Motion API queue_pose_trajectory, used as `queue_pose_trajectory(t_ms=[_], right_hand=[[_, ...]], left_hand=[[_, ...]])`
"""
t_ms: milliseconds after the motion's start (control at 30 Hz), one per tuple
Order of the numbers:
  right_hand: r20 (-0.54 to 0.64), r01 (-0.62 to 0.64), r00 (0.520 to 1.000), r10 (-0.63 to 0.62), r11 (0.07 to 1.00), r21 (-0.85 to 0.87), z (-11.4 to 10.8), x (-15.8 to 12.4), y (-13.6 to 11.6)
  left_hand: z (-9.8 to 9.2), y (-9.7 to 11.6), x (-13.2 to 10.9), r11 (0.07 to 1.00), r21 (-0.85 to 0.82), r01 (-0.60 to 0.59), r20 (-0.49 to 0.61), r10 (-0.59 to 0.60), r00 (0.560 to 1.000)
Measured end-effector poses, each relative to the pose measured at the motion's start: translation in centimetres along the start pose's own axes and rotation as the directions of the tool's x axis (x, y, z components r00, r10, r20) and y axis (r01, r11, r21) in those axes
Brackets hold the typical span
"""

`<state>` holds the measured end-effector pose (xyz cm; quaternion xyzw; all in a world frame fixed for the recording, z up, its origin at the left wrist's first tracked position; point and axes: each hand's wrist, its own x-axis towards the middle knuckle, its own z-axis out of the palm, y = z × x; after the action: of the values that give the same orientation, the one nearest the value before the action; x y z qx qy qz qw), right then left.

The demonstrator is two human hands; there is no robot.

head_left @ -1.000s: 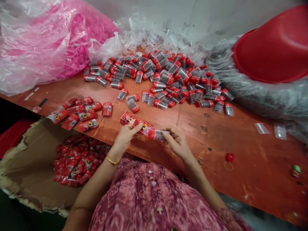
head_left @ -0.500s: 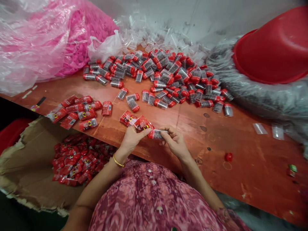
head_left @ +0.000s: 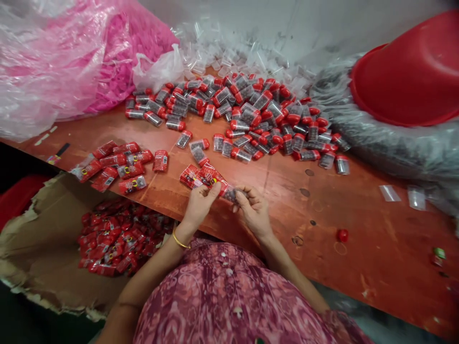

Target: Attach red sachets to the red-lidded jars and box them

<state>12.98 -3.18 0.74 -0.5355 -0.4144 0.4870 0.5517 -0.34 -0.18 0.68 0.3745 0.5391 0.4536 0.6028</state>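
Note:
My left hand [head_left: 199,204], with a gold bangle at the wrist, pinches a red printed sleeve [head_left: 212,176] between thumb and fingers. Close beside it, my right hand [head_left: 255,210] grips a small clear container [head_left: 229,193] of dark pellets. The container's left end meets the sleeve's right end; whether it is inside cannot be made out. Just left of the sleeve lies a stack of flat red sleeves [head_left: 188,176]. Beyond my hands, a loose container [head_left: 199,155] with a red cap rests on the table.
A heap of red-capped containers [head_left: 247,114] covers the table's back. Sleeved containers [head_left: 114,165] lie at left, above a cardboard box [head_left: 46,248] holding many more. A pink-filled plastic bag [head_left: 89,57] stands back left. A red tub [head_left: 412,76] tilts on a grey bag [head_left: 394,148] at right.
The container has tilted, its right end now lower, and sits against the sleeve. My right hand has shifted slightly left and closed further over it. My left hand has moved slightly right and down.

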Motion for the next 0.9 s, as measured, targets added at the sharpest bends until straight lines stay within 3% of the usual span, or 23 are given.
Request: queue_pose_trajectory(t_ms=[200,367,467,600,800,900], right_hand=[[-0.166,0.041,0.985,-0.042,0.999,-0.011,1.4,-0.2,0.4],[-0.043,-0.025,0.999,0.025,1.000,0.003,1.4,-0.5,0.9],[-0.065,-0.028,0.997,0.032,0.997,0.066,2.0,-0.7,1.1],[-0.095,-0.014,0.995,0.029,0.988,0.156,2.6,-0.7,1.2],[0.142,-0.075,0.988,0.054,0.986,0.149,1.2,-0.5,1.5],[0.140,-0.063,0.989,0.041,0.986,0.152,0.8,-0.3,1.8]], left_hand=[[1.8,-1.0,-0.5,0.999,-0.038,-0.028,-0.069,0.025,0.997],[1.8,-0.5,-0.1,0.974,-0.222,-0.034,-0.089,0.015,0.996],[2.2,0.1,-0.1,0.939,-0.343,0.004,-0.068,-0.029,0.997],[3.0,0.5,-0.4,0.920,-0.366,0.141,0.006,-0.149,0.989],[2.0,1.2,0.1,0.896,-0.429,0.115,-0.040,-0.147,0.988],[1.5,1.7,-0.1,0.894,-0.431,0.119,-0.003,-0.133,0.991]])
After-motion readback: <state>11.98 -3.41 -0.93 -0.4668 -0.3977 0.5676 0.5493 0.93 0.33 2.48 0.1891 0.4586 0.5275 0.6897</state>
